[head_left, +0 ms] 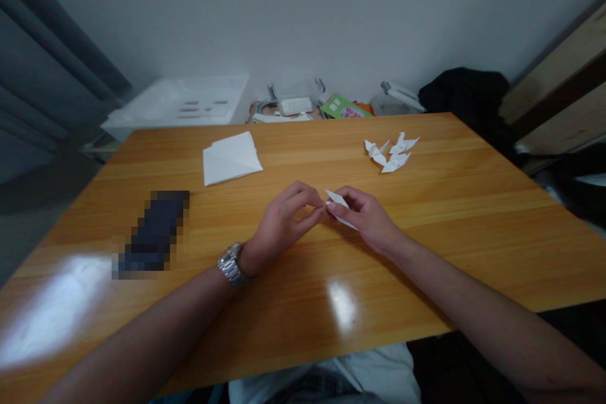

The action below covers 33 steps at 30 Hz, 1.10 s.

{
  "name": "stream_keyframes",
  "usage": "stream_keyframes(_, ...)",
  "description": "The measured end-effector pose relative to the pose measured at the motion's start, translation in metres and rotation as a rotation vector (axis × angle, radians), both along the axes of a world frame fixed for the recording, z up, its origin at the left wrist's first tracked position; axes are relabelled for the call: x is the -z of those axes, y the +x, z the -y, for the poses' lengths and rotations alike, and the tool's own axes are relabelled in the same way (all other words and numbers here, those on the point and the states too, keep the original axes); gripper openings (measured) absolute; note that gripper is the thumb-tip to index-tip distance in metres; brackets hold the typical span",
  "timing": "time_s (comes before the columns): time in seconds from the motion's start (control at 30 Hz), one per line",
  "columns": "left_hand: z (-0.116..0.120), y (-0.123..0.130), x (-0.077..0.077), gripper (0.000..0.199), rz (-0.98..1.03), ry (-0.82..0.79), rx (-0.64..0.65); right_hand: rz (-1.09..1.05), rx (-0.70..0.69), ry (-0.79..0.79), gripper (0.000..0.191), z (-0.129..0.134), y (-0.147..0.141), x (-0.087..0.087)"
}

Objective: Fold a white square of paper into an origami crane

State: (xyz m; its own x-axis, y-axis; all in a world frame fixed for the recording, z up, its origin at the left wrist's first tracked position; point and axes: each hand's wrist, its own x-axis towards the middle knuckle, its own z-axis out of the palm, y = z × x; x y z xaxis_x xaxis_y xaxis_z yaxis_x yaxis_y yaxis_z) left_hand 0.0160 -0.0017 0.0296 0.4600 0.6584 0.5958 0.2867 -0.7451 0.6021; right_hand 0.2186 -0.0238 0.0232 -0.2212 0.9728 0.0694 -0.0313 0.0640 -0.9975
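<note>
A small folded white paper [344, 214] is held above the middle of the wooden table [303, 303]. My right hand [367, 218] grips it between thumb and fingers. My left hand [291, 214], with a metal watch on the wrist, pinches the paper's left tip between thumb and forefinger. Several folded white paper figures [392, 154] lie together on the table, beyond my right hand. A stack of white paper sheets [231, 161] rests beyond my left hand. The fingers of my right hand behind the paper are partly hidden.
A dark, pixelated flat object [158, 230] lies at the table's left. Behind the far edge are a white plastic tray [189, 101], a green booklet [341, 107] and a black cloth [461, 95]. A grey curtain hangs at the left.
</note>
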Motion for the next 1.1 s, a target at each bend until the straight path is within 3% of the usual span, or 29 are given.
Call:
stream_keyframes(0.27, -0.0004, -0.0008, 0.0047, 0.002, -0.003, 0.068, -0.001, -0.017, -0.019, -0.031, 0.025, -0.0010, -0.0002, -0.0003)
stream_keyframes(0.43, 0.0013, 0.0019, 0.0016, 0.003, 0.040, 0.083, -0.004, -0.024, 0.027, 0.038, 0.022, -0.0007, -0.0009, 0.0006)
stream_keyframes(0.7, 0.0036, 0.0053, 0.0001, 0.006, 0.092, -0.027, -0.078, -0.003, 0.081, 0.099, 0.022, -0.0010, -0.0010, 0.0006)
stream_keyframes(1.1, 0.0050, 0.0068, 0.0027, 0.006, 0.158, -0.129, -0.021, 0.009, 0.052, 0.138, 0.020, -0.0003, -0.0005, 0.0038)
